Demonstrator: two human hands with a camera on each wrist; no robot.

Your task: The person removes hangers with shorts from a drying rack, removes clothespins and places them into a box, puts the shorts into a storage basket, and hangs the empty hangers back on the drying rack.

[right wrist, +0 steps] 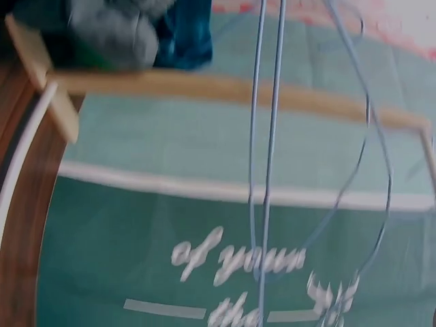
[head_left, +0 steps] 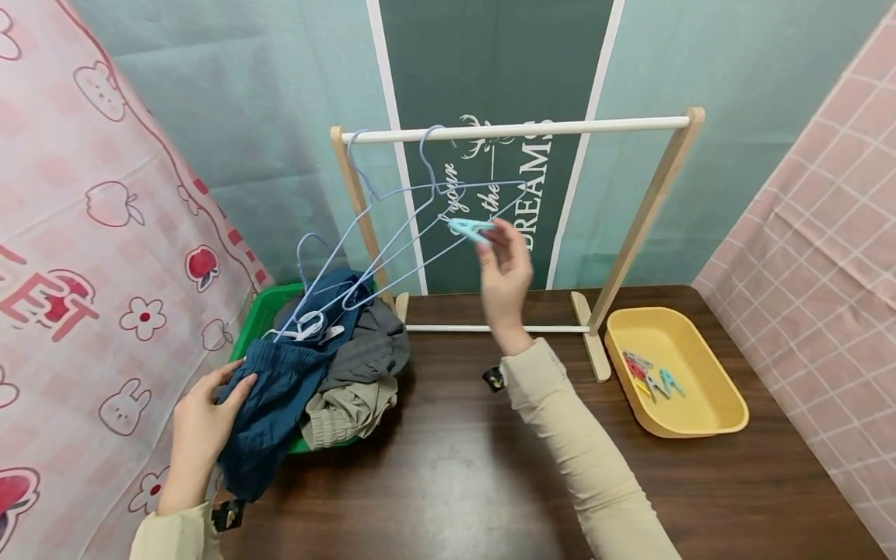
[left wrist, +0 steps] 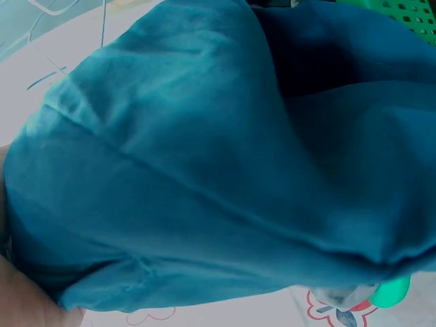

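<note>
In the head view my left hand (head_left: 203, 416) grips the side of a pair of dark blue shorts (head_left: 276, 397) with a gathered waistband. A white hanger (head_left: 308, 327) pokes out above that waistband. The shorts' cloth (left wrist: 170, 157) fills most of the left wrist view and hides most of that hand. My right hand (head_left: 505, 280) is raised in front of the rack, pinching a light blue clothespin (head_left: 470, 229) between thumb and fingers. Light blue wire hangers (head_left: 399, 249) hang from the rack's white rail (head_left: 518, 131), just left of the clothespin.
A green basket (head_left: 262, 315) with grey trousers (head_left: 371, 346) and beige clothing (head_left: 350, 412) stands at the left. The rack's wooden right post (head_left: 644, 218) rises beside a yellow tray (head_left: 707, 381) with several clothespins (head_left: 670, 383). Everything stands on a brown table (head_left: 448, 467).
</note>
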